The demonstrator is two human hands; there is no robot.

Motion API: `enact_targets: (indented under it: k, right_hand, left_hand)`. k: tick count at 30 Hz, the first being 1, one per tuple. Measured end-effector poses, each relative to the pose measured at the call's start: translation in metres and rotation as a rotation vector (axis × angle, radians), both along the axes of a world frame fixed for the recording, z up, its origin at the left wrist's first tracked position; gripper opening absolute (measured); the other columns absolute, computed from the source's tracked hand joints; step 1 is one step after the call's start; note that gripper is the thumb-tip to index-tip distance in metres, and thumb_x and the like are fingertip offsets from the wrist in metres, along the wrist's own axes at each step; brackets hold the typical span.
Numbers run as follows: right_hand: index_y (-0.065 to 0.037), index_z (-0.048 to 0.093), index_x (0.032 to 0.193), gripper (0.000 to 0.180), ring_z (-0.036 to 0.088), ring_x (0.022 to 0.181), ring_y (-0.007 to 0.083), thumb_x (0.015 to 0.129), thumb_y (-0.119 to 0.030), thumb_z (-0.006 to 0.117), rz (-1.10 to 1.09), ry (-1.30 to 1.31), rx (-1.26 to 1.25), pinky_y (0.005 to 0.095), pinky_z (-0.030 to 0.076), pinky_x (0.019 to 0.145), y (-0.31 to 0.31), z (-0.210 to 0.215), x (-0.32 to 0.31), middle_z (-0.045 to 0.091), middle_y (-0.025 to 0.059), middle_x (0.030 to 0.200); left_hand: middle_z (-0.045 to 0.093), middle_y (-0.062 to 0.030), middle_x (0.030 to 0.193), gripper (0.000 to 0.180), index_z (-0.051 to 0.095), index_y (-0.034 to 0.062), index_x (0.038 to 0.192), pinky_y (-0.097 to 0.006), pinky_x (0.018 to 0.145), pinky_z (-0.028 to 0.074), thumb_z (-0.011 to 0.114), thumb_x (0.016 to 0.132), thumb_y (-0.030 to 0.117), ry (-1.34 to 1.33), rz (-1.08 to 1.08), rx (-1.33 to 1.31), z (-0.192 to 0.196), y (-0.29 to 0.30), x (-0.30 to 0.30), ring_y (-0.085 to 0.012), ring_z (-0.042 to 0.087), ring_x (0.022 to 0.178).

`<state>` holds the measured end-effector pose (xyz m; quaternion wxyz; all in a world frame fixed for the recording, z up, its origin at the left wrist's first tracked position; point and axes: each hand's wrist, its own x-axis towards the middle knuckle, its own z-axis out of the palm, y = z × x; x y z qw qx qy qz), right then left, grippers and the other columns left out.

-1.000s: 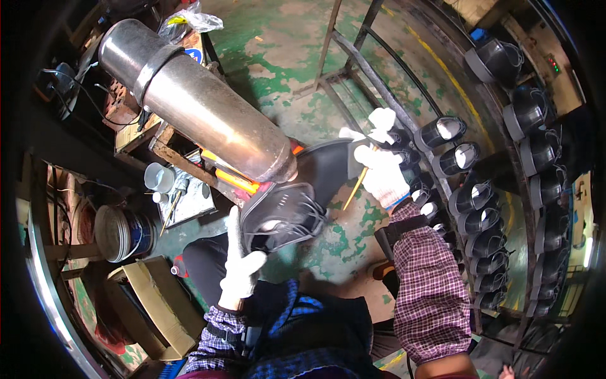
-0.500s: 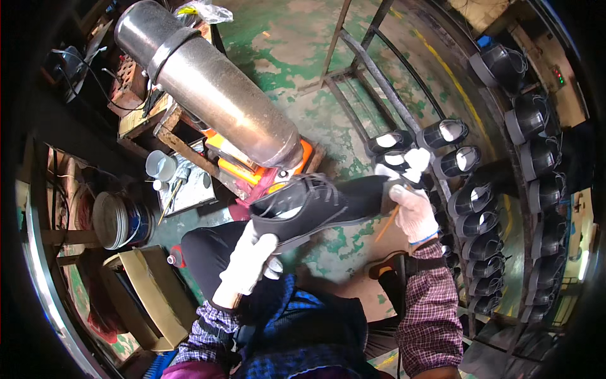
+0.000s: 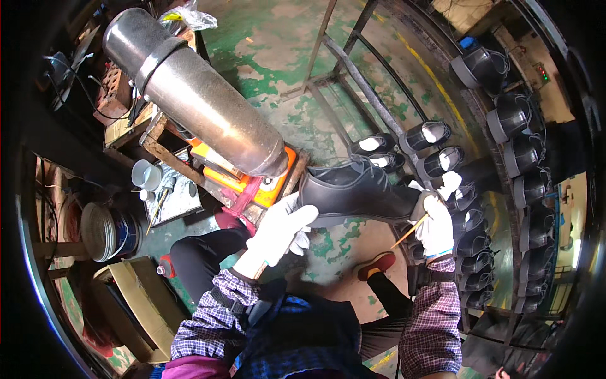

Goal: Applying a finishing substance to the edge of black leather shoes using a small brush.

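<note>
A black lace-up shoe (image 3: 347,189) is held in front of me, its toe pointing right. My left hand (image 3: 278,230), in a white glove, is closed around the heel end. My right hand (image 3: 437,221), also gloved, is at the toe. It pinches a thin wooden stick (image 3: 407,234) that slants down to the left. Something small and dark grey shows between the right fingers and the toe; I cannot make out what it is.
A large metal cylinder (image 3: 202,98) slants over an orange device (image 3: 284,180). To the right, racks (image 3: 372,95) bear rows of black shoes (image 3: 510,117). A white cup (image 3: 146,175), a bucket (image 3: 104,230) and a cardboard box (image 3: 142,303) stand at the left.
The shoe has moved right and turned its side more toward me, with my left hand on it. My right hand has shifted right and slightly down, and is now against the toe.
</note>
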<state>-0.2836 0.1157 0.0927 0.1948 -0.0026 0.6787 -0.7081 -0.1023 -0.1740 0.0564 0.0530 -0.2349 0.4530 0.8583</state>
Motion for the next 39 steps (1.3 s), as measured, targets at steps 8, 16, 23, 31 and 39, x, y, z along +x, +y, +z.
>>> enact_targets:
  k: [8,16,23,31,39]
  right_hand:
    - [0.004,0.062,0.109,0.024,0.065,0.102,0.0237,0.089,-0.007,0.063,0.126,-0.106,-0.126,0.0351,0.051,0.095,-0.045,-0.024,0.006,0.068,0.0127,0.107]
    - [0.003,0.066,0.102,0.015,0.067,0.088,0.0161,0.088,-0.003,0.066,0.094,-0.225,-0.276,0.0269,0.054,0.085,-0.078,-0.004,0.046,0.068,0.0071,0.095]
    - [0.003,0.066,0.110,0.024,0.065,0.091,0.0148,0.086,0.002,0.066,0.128,-0.133,-0.205,0.0269,0.051,0.088,-0.065,0.021,0.044,0.069,0.0068,0.098]
    - [-0.002,0.068,0.107,0.023,0.058,0.093,0.0131,0.085,-0.006,0.068,0.582,0.651,0.351,0.0294,0.047,0.086,-0.135,0.077,0.035,0.066,0.0018,0.099]
    - [-0.006,0.069,0.102,0.031,0.057,0.070,0.0082,0.089,-0.035,0.068,0.562,0.038,0.224,0.0227,0.045,0.064,-0.174,0.073,-0.031,0.063,-0.0030,0.082]
  left_hand:
    - [0.058,-0.0003,0.072,0.043,0.053,0.0036,0.130,-0.019,0.036,0.045,0.061,0.095,0.028,-0.094,0.161,-0.016,0.000,-0.025,0.049,-0.0075,0.055,0.045]
    - [0.057,-0.0038,0.061,0.033,0.053,0.0049,0.092,-0.023,0.032,0.039,0.055,0.099,0.037,-0.132,0.353,-0.087,-0.012,-0.011,0.108,-0.0116,0.051,0.040]
    - [0.060,-0.0037,0.065,0.045,0.058,0.0076,0.093,-0.025,0.034,0.039,0.047,0.101,0.050,-0.281,0.356,0.325,-0.046,0.020,0.122,-0.0134,0.050,0.041]
    - [0.060,-0.0062,0.067,0.062,0.054,0.0097,0.114,-0.026,0.036,0.046,0.045,0.093,0.067,-0.396,0.614,0.770,-0.036,0.041,0.125,-0.0157,0.055,0.046]
    - [0.067,-0.0052,0.084,0.051,0.059,0.0074,0.119,-0.025,0.045,0.049,0.056,0.096,0.053,-0.170,0.410,0.718,-0.004,0.021,0.084,-0.0132,0.059,0.055]
